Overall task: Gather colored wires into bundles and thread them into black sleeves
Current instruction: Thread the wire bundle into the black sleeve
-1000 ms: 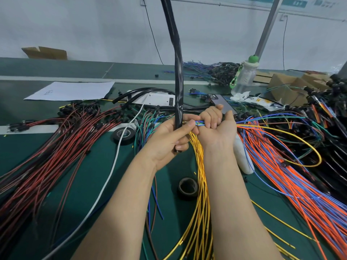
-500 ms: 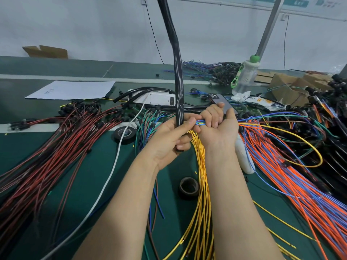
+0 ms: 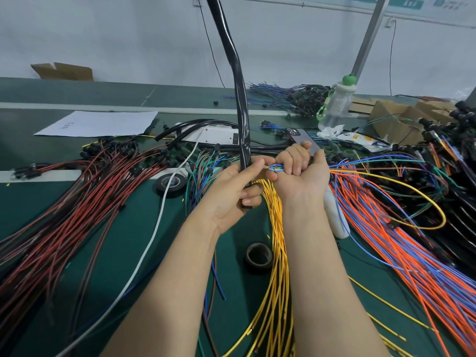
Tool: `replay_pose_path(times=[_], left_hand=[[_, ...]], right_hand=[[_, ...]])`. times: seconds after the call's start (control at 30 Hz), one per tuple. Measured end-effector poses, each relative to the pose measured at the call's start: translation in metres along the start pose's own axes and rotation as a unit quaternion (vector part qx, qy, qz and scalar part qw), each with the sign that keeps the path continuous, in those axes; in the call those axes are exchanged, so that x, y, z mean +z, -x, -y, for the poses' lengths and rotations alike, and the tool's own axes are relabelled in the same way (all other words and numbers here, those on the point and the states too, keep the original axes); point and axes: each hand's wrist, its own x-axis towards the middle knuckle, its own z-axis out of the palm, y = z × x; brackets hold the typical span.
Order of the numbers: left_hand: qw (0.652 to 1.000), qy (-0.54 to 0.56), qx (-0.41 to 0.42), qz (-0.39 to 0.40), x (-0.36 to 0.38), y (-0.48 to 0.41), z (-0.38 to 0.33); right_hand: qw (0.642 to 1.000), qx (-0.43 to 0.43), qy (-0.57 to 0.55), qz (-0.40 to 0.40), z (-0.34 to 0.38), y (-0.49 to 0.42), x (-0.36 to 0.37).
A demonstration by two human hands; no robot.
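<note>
My left hand (image 3: 233, 190) grips the lower end of a long black sleeve (image 3: 240, 104) that rises upright out of the top of the view. My right hand (image 3: 301, 173) is closed in a fist round a bundle of colored wires; the bundle's tips (image 3: 274, 168), blue, green and yellow, stick out leftward just beside the sleeve's bottom end and my left thumb. The bundle's long tails fan out to the right of my fist. Yellow wires (image 3: 277, 253) hang down between my forearms.
Red and brown wires (image 3: 77, 199) cover the green table's left, orange and blue wires (image 3: 401, 240) its right. Two tape rolls (image 3: 171, 183) (image 3: 258, 256) lie near my arms. A phone (image 3: 302, 139), a water bottle (image 3: 336, 104), paper (image 3: 100, 123) and cardboard boxes (image 3: 396, 117) sit behind.
The hands have stayed close together with only small shifts; the bundle's tips now show more clearly between my left thumb and right fist. The sleeve leans slightly differently.
</note>
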Motion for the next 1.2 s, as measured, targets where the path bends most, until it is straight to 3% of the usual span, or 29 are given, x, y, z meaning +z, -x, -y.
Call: replay_pose_path(times=[0.3, 0.43, 0.57, 0.7, 0.9, 1.2], left_hand=[[1.0, -0.024, 0.016, -0.003, 0.002, -0.001, 0.001], [0.992, -0.118, 0.026, -0.043, 0.0, -0.003, -0.002], [0.957, -0.277, 0.064, -0.059, 0.001, -0.003, -0.008], [0.882, -0.453, 0.118, -0.05, 0.005, -0.001, -0.014], [0.802, -0.581, 0.13, -0.048, 0.014, 0.001, -0.02], [0.802, -0.579, 0.128, -0.078, 0.011, -0.003, -0.019]], right_hand=[[0.999, 0.015, 0.026, 0.009, -0.001, 0.0, -0.001], [0.997, -0.011, 0.073, -0.002, 0.002, 0.001, 0.001], [0.992, -0.053, 0.116, -0.023, 0.002, 0.002, 0.001], [0.986, -0.068, 0.142, -0.051, 0.003, 0.001, 0.002], [0.983, -0.071, 0.151, -0.081, 0.004, 0.001, 0.002], [0.982, -0.057, 0.161, -0.077, 0.004, 0.0, 0.001]])
